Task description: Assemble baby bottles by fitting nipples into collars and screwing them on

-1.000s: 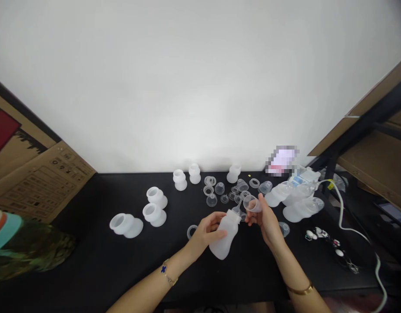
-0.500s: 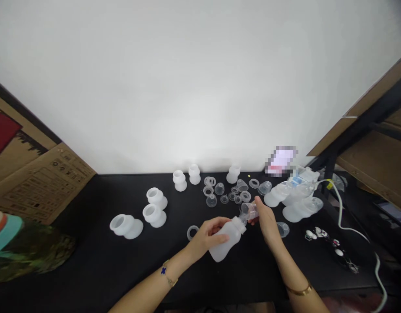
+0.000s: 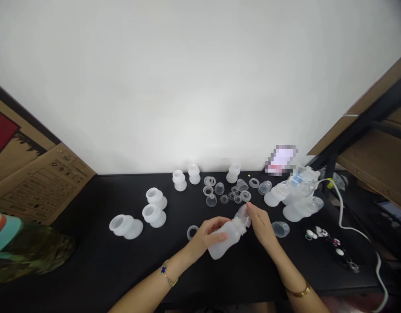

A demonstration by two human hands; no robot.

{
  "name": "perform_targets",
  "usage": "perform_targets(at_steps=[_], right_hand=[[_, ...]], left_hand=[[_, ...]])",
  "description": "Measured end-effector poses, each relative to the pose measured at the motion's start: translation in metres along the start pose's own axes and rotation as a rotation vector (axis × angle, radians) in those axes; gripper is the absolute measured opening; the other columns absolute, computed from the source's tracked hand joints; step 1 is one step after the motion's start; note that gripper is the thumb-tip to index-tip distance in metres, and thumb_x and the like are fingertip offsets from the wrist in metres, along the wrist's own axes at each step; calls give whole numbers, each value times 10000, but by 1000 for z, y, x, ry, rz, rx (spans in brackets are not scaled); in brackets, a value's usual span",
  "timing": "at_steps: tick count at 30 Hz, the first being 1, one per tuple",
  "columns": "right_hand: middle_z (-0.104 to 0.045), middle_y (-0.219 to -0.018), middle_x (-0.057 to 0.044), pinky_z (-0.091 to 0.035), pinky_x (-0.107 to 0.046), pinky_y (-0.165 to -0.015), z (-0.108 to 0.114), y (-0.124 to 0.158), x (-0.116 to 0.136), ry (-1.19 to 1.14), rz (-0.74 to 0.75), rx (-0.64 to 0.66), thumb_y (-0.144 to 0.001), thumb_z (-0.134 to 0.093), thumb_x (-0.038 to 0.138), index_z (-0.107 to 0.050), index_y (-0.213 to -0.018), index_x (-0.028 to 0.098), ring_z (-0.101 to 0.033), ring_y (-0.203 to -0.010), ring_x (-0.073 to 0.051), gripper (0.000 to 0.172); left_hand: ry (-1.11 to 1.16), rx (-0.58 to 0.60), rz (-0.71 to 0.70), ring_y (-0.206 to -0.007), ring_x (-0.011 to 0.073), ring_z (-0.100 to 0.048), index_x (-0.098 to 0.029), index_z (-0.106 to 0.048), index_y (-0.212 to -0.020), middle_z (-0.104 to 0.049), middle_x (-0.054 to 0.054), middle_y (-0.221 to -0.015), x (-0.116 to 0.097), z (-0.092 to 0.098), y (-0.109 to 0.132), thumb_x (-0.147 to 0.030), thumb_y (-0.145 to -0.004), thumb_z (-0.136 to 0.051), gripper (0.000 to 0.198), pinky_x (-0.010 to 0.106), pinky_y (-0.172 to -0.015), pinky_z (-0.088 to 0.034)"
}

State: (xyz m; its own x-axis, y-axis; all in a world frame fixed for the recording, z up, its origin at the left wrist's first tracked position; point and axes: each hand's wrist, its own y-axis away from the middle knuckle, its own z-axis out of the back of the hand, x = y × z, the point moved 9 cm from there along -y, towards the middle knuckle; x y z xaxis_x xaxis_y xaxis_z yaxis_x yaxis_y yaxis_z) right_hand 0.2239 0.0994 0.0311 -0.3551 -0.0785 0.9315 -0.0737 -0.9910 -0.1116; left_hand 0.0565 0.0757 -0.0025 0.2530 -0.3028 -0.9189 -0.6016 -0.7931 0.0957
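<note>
My left hand (image 3: 207, 237) is wrapped round a frosted white baby bottle (image 3: 223, 240), which leans with its neck up to the right. Over the bottle's neck sits a clear dome-shaped cap (image 3: 242, 214). The fingers of my right hand (image 3: 260, 221) are closed against the cap's right side; its fingertips are partly hidden behind it. Beside my left hand a clear ring (image 3: 193, 233) lies on the black table. To the right of my right wrist rests another clear cap (image 3: 280, 229).
Several open white bottles (image 3: 125, 226) stand or lie to the left. Clear rings and nipples (image 3: 211, 200) are scattered at the back middle. Capped bottles (image 3: 303, 208), earphones (image 3: 320, 233) and a white cable (image 3: 341, 208) lie right. A cardboard box (image 3: 68, 182) and a jar (image 3: 31, 248) flank the left side.
My right hand has brought the clear cap over the bottle's neck and turned it, so its dome now points up and away. My left hand holds the bottle almost still.
</note>
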Motion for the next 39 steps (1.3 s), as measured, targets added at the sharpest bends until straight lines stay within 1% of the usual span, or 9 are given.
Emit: perform_targets(at_steps=[4, 6, 9, 12, 17, 24, 29, 35, 39], right_hand=[[-660, -771, -38, -413, -291, -547, -2, -1, -5, -109, -46, 36, -955, -430, 636, -726, -892, 192, -519, -578, -166, 538], [-686, -852, -51, -446, -297, -531, -4, -2, -7, -200, -85, 60, -942, -452, 641, -745, -1036, 207, -533, -565, -164, 531], [-692, -905, -52, -473, -290, -503, -9, -2, -5, -316, -123, 103, -898, -570, 601, -737, -1112, 222, -540, -573, -158, 467], [-692, -890, -39, -482, -273, -496, -11, -1, 0, -370, -140, 124, -853, -677, 529, -722, -1147, 235, -545, -585, -150, 419], [-692, -801, -30, -474, -260, -475, -10, -1, 0, -454, -177, 104, -826, -725, 503, -692, -1158, 232, -575, -572, -154, 431], [-710, -929, -74, -490, -267, -492, -14, 0, -8, -556, -213, 153, -848, -711, 499, -694, -1181, 212, -628, -655, -183, 440], [-702, -971, -76, -490, -270, -516, -16, 2, -3, -559, -234, 189, -794, -784, 425, -684, -1225, 221, -631, -709, -197, 487], [-711, -966, -72, -475, -271, -517, -15, 1, -4, -553, -234, 163, -781, -795, 421, -684, -1209, 230, -618, -697, -195, 482], [-717, -1055, -79, -471, -268, -513, -12, 1, -7, -569, -233, 127, -781, -799, 413, -681, -1194, 238, -615, -673, -177, 464]], left_hand=[[48, -47, 27, -953, 245, -644, -179, -722, -1141, -728, 77, -1056, -1, 2, 1, -392, -751, -795, 450, 296, -809, -458], [75, -82, 40, -944, 237, -642, -182, -728, -1127, -729, 74, -1040, -1, 5, 1, -403, -744, -800, 447, 283, -793, -456], [115, -117, 57, -936, 226, -639, -185, -733, -1127, -726, 73, -1038, 1, 8, 2, -391, -755, -791, 429, 268, -779, -459], [156, -132, 60, -886, 202, -631, -185, -731, -1142, -715, 70, -1032, 4, 11, 2, -361, -767, -773, 416, 254, -738, -462], [182, -143, 56, -836, 179, -617, -178, -733, -1132, -704, 69, -1020, 4, 10, 2, -346, -767, -767, 403, 243, -704, -469], [200, -179, 84, -781, 196, -645, -155, -715, -1141, -711, 89, -987, 6, 14, 2, -378, -753, -773, 452, 265, -656, -505], [211, -186, 71, -755, 204, -660, -131, -697, -1168, -724, 108, -945, 4, 15, 2, -395, -790, -739, 463, 281, -648, -531], [205, -188, 70, -731, 196, -661, -129, -705, -1145, -731, 107, -936, 4, 15, 2, -406, -781, -745, 459, 271, -627, -527], [202, -184, 78, -736, 196, -661, -134, -704, -1151, -728, 104, -948, 7, 14, 1, -408, -774, -753, 468, 272, -624, -531]])
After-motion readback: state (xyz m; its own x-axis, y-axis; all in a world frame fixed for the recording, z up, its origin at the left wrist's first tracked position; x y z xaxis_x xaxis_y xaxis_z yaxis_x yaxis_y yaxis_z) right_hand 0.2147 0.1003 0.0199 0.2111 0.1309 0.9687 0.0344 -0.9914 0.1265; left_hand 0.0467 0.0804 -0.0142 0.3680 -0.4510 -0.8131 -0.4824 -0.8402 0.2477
